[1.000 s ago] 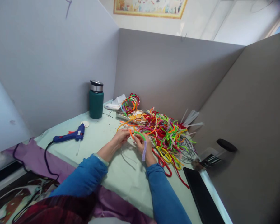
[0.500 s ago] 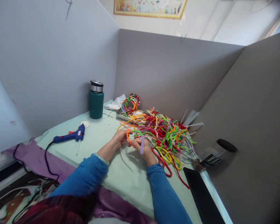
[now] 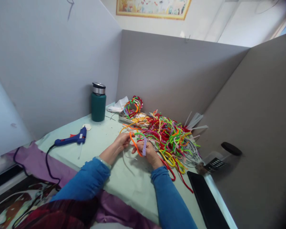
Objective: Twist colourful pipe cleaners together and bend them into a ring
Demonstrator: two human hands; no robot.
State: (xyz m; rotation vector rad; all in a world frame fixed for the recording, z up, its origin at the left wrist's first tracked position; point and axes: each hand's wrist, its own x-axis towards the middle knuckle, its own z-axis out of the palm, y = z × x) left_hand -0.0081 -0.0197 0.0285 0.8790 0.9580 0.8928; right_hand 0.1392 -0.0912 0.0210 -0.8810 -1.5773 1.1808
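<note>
Between my hands is a small arch of coloured pipe cleaners, with an orange pipe cleaner [image 3: 134,145], a green pipe cleaner [image 3: 140,134] along the top and a purple pipe cleaner [image 3: 144,146] hanging on the right. My left hand [image 3: 123,142] pinches the arch at its left end, where orange and green meet. At the lower right, my right hand [image 3: 148,153] is closed around the lower orange and purple ends; its fingertips are partly hidden behind them. A thin pale strand [image 3: 130,157] curves below my left hand over the table.
A heap of mixed pipe cleaners [image 3: 166,133] lies behind my right hand, with red- and yellow-handled scissors [image 3: 168,159] at its front. A metal tray [image 3: 125,119] holds finished-looking loops. Left are a blue glue gun [image 3: 71,139] and a green bottle [image 3: 98,106]. Grey partitions [image 3: 176,73] enclose the table.
The orange pipe cleaner's lower end has swung right, over my right fingers to the purple end. My right hand has shifted slightly right; my left hand stays almost still.
</note>
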